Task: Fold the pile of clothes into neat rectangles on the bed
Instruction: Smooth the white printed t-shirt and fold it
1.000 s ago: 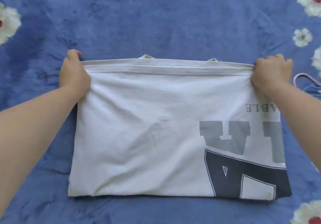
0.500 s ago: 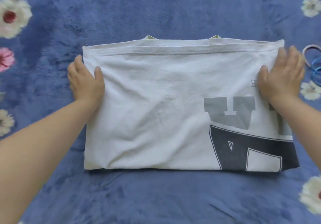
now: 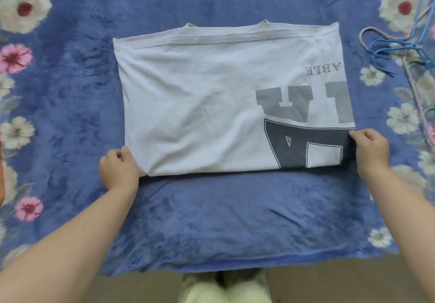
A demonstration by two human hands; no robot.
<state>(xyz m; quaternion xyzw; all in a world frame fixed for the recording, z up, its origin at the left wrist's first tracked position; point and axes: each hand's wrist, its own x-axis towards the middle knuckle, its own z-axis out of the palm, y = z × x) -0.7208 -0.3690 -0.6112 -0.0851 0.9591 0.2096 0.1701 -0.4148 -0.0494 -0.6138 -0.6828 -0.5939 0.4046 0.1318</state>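
Note:
A white T-shirt (image 3: 200, 105) with grey and dark blue block letters lies folded in half as a wide rectangle on the blue flowered bed cover (image 3: 211, 220). Its hem runs along the far edge and the fold along the near edge. My left hand (image 3: 118, 168) grips the near left corner of the shirt with curled fingers. At the near right corner, over the dark blue print, my right hand (image 3: 370, 152) pinches the shirt's edge.
Several coloured wire hangers (image 3: 400, 51) lie on the cover to the right of the shirt. The near edge of the bed (image 3: 235, 265) runs below my arms, with the floor and my legs (image 3: 226, 288) beyond it.
Both hands left the far corners, slid down the shirt's sides and now hold its near corners. The camera view has pulled back, showing the bed's near edge.

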